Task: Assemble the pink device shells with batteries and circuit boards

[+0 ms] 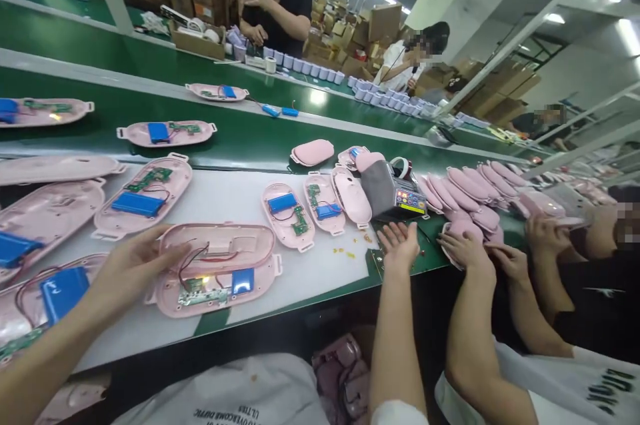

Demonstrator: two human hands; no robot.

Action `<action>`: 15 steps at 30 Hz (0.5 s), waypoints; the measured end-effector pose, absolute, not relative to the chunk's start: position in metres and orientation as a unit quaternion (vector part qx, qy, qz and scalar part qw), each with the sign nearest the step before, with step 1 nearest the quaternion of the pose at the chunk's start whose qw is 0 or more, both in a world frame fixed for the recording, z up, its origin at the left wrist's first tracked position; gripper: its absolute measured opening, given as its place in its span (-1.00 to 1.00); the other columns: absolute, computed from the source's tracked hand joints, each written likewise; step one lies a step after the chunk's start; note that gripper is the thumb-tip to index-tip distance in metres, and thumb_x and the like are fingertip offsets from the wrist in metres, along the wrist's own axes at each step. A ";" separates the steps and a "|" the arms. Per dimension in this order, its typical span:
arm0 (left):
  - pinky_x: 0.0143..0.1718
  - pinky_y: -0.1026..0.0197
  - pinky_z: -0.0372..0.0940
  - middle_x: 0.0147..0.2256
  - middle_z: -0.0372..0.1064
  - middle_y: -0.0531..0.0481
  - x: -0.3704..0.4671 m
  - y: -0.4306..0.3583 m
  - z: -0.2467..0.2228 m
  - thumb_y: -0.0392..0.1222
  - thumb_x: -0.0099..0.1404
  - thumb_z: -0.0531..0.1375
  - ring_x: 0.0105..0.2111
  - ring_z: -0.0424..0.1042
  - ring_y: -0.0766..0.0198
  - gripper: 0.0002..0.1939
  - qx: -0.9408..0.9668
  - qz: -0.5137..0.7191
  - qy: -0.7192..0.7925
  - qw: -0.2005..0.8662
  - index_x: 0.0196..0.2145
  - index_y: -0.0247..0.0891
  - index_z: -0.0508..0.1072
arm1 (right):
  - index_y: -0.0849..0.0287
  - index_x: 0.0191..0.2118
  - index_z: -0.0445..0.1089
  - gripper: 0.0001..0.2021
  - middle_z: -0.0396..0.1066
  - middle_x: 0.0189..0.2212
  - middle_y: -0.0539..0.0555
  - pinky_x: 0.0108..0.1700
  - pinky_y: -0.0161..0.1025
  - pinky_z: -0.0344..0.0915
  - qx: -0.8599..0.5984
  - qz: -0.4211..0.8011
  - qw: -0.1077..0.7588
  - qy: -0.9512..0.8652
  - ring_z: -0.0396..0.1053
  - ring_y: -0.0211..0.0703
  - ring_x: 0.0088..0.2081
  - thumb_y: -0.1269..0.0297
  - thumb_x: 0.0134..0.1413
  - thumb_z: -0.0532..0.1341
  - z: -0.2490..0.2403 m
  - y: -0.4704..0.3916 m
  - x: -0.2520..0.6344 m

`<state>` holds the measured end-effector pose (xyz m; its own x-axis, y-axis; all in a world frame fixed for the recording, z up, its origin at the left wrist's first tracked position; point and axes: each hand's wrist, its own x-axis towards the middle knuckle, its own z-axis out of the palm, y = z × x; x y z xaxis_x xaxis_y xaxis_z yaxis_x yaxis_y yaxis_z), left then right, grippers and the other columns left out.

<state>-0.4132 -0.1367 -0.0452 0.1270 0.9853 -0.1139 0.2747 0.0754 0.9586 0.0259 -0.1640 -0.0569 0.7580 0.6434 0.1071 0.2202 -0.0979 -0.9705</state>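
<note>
Head view: my left hand (143,258) grips the left end of the pink plastic oval cover (245,238), tipped up behind the pink plastic oval tray (265,278) with its blue rectangular battery (243,281), long axes running left to right; whether the rims touch I can't quite tell. Well apart, past small yellow pieces (351,254), my right hand (400,250) lies palm up, apparently empty, fingers spread.

Bright light from ceiling tubes (629,36), glare on green bench (318,97), stretched edges.
</note>
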 end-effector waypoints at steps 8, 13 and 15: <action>-0.57 0.10 0.34 -0.57 0.36 0.13 -0.400 -0.127 -0.041 0.32 0.04 0.33 -0.49 0.42 0.04 -0.59 0.571 0.368 0.621 0.392 -0.36 -0.01 0.44 | 0.21 -0.09 0.41 -0.62 0.44 -0.21 0.10 -0.16 -0.18 0.44 -0.704 0.161 0.604 -0.337 0.43 -0.21 -0.24 -0.05 0.32 0.16 -0.056 -0.160 0.068; -0.57 0.19 0.35 -0.55 0.42 0.05 -0.402 -0.133 -0.044 0.23 -0.07 0.42 -0.51 0.45 0.12 -0.53 0.513 0.420 0.562 0.495 -0.44 -0.20 0.44 | 0.15 -0.36 0.37 -0.63 0.40 -0.42 0.02 -0.28 -0.12 0.43 -0.660 0.155 0.663 -0.319 0.37 -0.17 -0.41 -0.09 0.04 0.31 -0.047 -0.185 0.012; -0.47 0.21 0.40 -0.46 0.49 0.03 -0.406 -0.132 -0.048 0.13 -0.06 0.44 -0.44 0.50 0.13 -0.56 0.488 0.437 0.519 0.548 -0.40 -0.26 0.48 | 0.15 -0.38 0.40 -0.72 0.45 -0.36 0.06 -0.17 -0.05 0.44 -0.605 0.175 0.668 -0.397 0.43 -0.11 -0.33 0.05 -0.04 0.39 -0.032 -0.177 -0.044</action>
<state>-0.4058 -0.1315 -0.0484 0.0787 0.9867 -0.1421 0.0275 0.1404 0.9897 -0.0443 -0.1765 -0.0321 0.6241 0.7133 0.3187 0.2463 0.2075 -0.9467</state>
